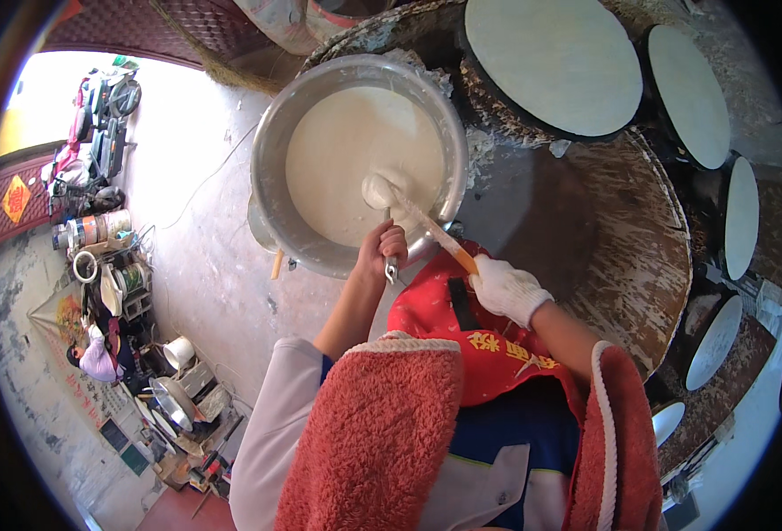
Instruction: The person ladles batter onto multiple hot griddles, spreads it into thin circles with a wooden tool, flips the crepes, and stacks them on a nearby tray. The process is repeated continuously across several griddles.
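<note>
A large steel pot (pixel 324 124) of pale batter sits in front of me. My bare left hand (pixel 384 246) is closed on the metal handle of a ladle (pixel 377 189), its batter-filled cup just over or at the batter's surface. My right hand (pixel 505 288), in a white knitted glove, grips a yellow-handled wooden stick (pixel 454 249), whose batter-coated end meets the ladle's cup. A red apron (pixel 426 303) and a red towel (pixel 369 425) are on my body below both hands.
Round griddles with pale sheets (pixel 550 62) curve along the right, beside a wide worn round surface (pixel 630 257). A straw broom (pixel 223 62) lies above left. At the far left are scooters (pixel 107 124), buckets (pixel 85 232), assorted clutter and another person (pixel 99 354) in a light top.
</note>
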`<act>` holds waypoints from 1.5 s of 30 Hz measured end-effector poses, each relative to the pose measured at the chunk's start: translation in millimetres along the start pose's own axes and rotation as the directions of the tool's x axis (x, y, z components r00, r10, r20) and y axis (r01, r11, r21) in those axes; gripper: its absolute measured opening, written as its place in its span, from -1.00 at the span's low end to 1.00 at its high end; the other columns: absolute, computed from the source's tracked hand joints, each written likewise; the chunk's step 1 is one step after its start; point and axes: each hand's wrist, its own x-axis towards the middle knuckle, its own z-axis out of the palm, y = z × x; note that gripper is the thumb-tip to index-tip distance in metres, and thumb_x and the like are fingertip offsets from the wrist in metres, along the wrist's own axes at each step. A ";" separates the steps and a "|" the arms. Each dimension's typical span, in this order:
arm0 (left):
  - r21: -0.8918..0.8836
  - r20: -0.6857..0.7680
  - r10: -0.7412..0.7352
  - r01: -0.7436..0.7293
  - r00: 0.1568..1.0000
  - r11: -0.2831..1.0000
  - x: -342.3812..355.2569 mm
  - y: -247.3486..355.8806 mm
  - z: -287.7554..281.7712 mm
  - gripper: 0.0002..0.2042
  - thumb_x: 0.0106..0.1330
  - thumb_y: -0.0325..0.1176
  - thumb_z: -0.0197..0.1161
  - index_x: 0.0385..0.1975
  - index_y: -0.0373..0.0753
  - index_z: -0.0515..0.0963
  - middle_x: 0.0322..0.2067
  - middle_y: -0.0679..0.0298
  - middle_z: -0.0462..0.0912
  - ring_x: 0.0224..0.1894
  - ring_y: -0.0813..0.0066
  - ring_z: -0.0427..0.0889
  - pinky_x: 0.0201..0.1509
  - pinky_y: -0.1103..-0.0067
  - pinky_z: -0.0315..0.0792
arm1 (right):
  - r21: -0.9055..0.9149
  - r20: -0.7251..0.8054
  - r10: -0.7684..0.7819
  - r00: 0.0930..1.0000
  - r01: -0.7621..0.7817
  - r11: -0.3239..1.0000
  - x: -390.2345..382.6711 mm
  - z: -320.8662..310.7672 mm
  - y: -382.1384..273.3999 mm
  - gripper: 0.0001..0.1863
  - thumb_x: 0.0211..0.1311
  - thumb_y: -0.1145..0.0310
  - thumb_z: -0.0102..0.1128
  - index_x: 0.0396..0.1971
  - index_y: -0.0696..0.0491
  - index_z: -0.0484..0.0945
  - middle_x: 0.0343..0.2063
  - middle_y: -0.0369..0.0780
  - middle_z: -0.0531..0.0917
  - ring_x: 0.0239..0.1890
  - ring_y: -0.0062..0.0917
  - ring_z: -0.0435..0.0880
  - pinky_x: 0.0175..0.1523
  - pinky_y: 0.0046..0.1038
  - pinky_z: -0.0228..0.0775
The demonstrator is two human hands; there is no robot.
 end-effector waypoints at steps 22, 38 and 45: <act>0.685 0.678 -0.197 -0.512 0.708 0.519 -198.3 -167.6 171.1 -0.68 0.56 -0.12 -0.32 -0.47 -0.11 0.12 -0.83 0.54 -0.03 -0.88 0.75 -0.05 -0.89 0.70 -0.08 | -0.462 -0.797 -0.598 0.078 0.559 0.689 -117.1 -58.2 -22.8 -0.58 0.23 0.45 0.13 0.12 0.01 0.43 -0.48 -0.11 0.55 -0.53 -0.21 0.60 -0.49 -0.26 0.45; 0.942 -0.002 0.215 0.073 0.977 -0.326 -105.7 -281.9 59.3 -0.68 0.50 -0.12 -0.07 -0.53 -0.08 0.22 -0.81 0.51 0.06 -0.86 0.70 0.04 -0.82 0.64 -0.05 | 0.328 -0.920 0.385 0.076 0.688 0.648 -208.5 137.9 207.8 -0.57 0.06 0.63 0.22 0.02 0.29 0.54 -0.48 -0.19 0.52 -0.43 -0.58 0.51 -0.24 -0.63 0.35; 0.562 -0.735 -0.440 0.827 0.516 0.032 38.9 -418.7 -0.4 -0.67 0.54 -0.11 -0.21 -0.51 -0.06 0.16 -0.85 0.55 0.00 -0.90 0.74 -0.03 -0.89 0.68 0.00 | 0.506 -0.320 0.944 -0.075 0.829 0.238 -256.2 263.2 236.1 -0.55 0.23 0.44 0.21 0.12 0.21 0.49 -0.04 -0.20 0.62 -0.03 -0.60 0.54 0.12 -0.58 0.30</act>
